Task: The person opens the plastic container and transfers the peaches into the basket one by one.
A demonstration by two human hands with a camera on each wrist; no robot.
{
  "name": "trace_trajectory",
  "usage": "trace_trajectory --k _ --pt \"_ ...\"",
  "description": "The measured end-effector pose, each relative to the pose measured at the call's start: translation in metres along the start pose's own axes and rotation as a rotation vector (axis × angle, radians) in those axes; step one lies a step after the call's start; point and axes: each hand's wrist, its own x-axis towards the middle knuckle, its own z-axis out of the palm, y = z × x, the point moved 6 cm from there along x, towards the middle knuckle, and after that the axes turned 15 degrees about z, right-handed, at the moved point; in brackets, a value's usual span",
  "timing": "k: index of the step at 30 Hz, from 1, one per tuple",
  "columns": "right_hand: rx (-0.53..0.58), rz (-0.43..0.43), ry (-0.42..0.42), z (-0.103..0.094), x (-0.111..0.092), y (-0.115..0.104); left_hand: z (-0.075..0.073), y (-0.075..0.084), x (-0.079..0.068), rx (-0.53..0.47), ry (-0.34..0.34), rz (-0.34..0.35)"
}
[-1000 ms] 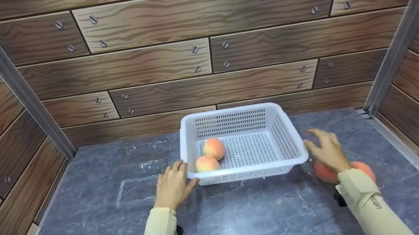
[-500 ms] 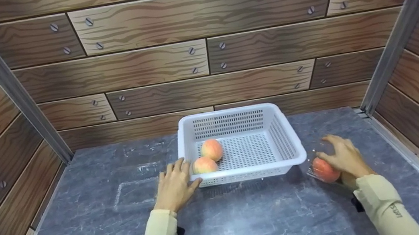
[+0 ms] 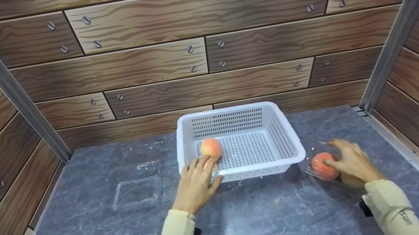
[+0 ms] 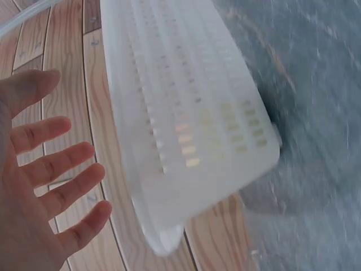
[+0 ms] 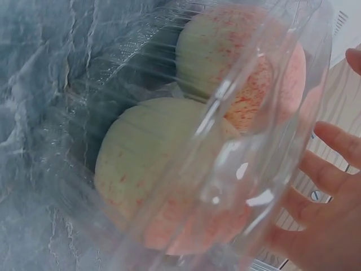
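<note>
two peaches (image 5: 161, 149) inside a clear plastic box (image 5: 317, 42), set on the bench (image 3: 87, 234) just right of a white basket (image 3: 258, 167). alongside the box, right hand (image 3: 355, 165) with fingers loosely spread, contact hard to tell. at the basket's near left corner, left hand (image 3: 196, 186), fingers parted wide. inside the basket, another peach (image 3: 210, 147). behind, wood-patterned panels (image 3: 153, 62).

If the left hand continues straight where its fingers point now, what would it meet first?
Probably the peach inside the white basket, just ahead of the left hand. But the hand's height is unclear, so it might pass above the fruit.
</note>
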Motion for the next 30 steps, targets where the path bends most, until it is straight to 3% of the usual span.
trace_trajectory --k 5,18,30 --pt "0.007 0.009 -0.013 -0.002 -0.004 0.004 0.003 0.011 0.009 0.008 0.024 0.037" --pt "-0.065 0.06 -0.072 -0.003 -0.016 0.023 0.013 0.04 0.029 0.014 -0.032 0.095" --pt "-0.055 0.086 -0.082 -0.001 -0.023 0.032 0.025 0.067 0.051 0.015 -0.082 0.179"
